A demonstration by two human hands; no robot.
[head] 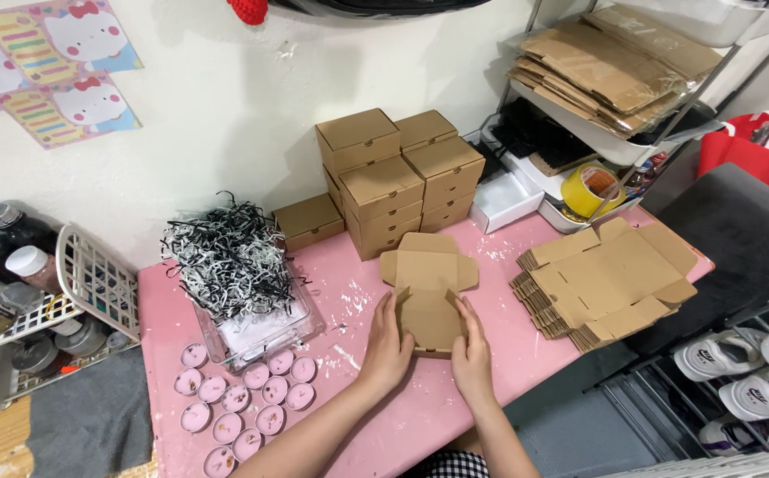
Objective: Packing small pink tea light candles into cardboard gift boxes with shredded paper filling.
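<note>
Flat die-cut cardboard box blank [427, 288] at centre of pink surface [420, 416], partly folded, near-end side flaps raised. Left hand [387, 350] pressed against blank's left flap, fingers extended, grip not clenched. Right hand [473, 354] on right flap, same posture, thumb on panel. Stack of unfolded blanks [606, 283] to the right, apart from hands. Assembled brown boxes [393, 177] stacked behind, against wall. Clear tray w/ black-and-white shredded paper [229, 257] to the left (heaped above rim). Pink tealight candles [243, 407] in rows at front-left. Yellow tape roll [586, 190] on shelf, rear right.
</note>
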